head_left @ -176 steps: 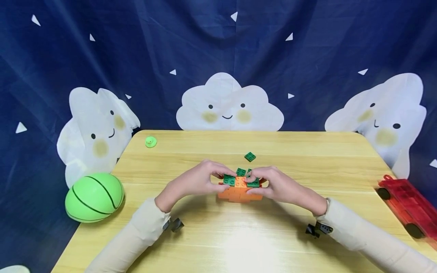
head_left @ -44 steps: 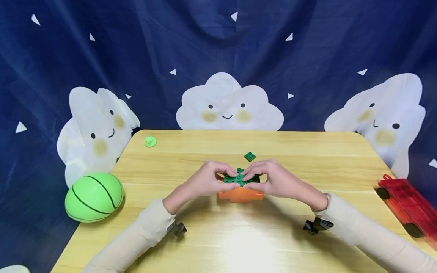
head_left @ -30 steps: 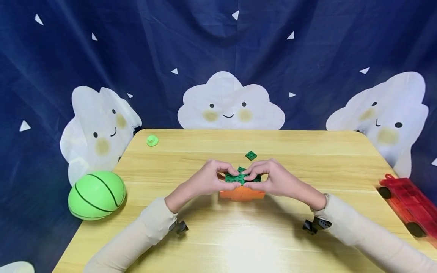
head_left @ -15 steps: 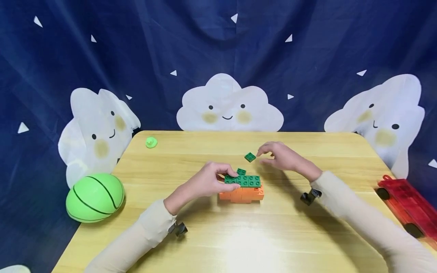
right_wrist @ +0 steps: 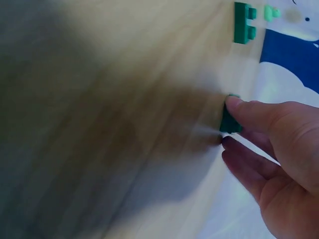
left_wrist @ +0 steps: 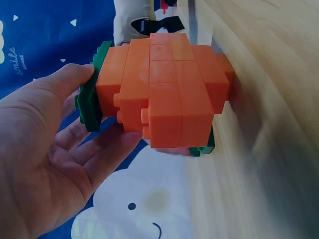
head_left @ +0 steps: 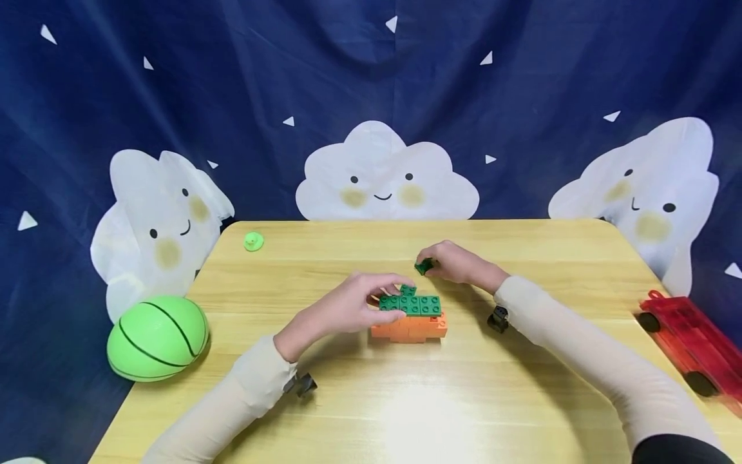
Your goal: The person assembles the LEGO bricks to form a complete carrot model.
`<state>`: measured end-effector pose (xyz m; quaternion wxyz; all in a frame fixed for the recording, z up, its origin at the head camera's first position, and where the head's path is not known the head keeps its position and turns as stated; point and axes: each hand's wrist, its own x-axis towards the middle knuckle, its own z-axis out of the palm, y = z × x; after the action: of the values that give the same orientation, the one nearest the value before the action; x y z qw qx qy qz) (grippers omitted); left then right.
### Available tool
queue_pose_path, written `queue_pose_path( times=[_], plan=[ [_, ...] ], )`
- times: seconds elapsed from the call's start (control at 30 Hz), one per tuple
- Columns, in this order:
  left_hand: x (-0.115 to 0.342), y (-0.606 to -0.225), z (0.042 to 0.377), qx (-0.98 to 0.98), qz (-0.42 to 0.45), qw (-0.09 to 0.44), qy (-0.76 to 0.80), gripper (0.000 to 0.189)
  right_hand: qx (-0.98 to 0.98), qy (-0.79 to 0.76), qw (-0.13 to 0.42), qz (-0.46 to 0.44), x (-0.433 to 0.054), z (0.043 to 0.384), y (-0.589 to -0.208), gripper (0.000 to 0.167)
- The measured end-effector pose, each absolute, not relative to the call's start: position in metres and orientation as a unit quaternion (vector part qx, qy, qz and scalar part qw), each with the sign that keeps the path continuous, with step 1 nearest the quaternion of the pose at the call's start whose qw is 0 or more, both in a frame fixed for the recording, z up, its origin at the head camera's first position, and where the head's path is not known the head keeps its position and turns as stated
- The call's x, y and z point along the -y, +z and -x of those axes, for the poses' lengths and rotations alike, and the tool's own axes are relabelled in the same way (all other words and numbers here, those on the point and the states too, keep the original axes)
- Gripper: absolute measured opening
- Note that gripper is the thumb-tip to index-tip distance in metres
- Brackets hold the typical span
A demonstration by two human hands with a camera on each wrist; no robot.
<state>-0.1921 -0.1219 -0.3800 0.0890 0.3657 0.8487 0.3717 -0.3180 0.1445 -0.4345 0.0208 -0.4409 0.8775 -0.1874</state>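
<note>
A build of orange toy bricks (head_left: 408,330) stands at the middle of the table, topped by a row of green studded bricks (head_left: 421,306). My left hand (head_left: 353,306) holds its left end between thumb and fingers. In the left wrist view, the thumb touches the green top piece (left_wrist: 90,102), and other fingers lie partly hidden behind the stepped orange bricks (left_wrist: 172,94). Farther back, my right hand (head_left: 460,262) pinches a small green brick (head_left: 424,265), also seen as a green brick (right_wrist: 229,118) in the right wrist view. Another green brick (head_left: 408,290) sits behind the build.
A green ball (head_left: 158,338) lies at the table's left edge. At the back left corner is a small green duck (head_left: 253,241). A red toy car (head_left: 692,351) stands along the right edge. A blue curtain with clouds (head_left: 382,71) hangs behind the wooden table (head_left: 324,248).
Earlier both hands pressed the green bricks on the orange build; a third green one now fills the middle. My right hand has left it, moved back, and taken hold of the far green brick.
</note>
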Motion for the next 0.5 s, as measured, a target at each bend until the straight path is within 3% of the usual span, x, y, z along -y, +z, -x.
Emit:
queue_pose_path(
  times=[0.13, 0.3, 0.5],
  plan=[
    [0.122, -0.374, 0.193, -0.85, -0.44, 0.058, 0.285, 0.04, -0.874, -0.2, 0.026, 0.442, -0.148, 0.31, -0.432, 0.014],
    [0.121, -0.371, 0.193, -0.845, -0.474, 0.06, 0.239, 0.038, -0.866, -0.272, 0.038, 0.418, -0.158, 0.284, -0.41, 0.016],
    [0.119, -0.369, 0.194, -0.844, -0.48, 0.059, 0.232, 0.037, -0.849, -0.312, -0.014, 0.425, -0.169, 0.24, -0.364, 0.021]
  ],
)
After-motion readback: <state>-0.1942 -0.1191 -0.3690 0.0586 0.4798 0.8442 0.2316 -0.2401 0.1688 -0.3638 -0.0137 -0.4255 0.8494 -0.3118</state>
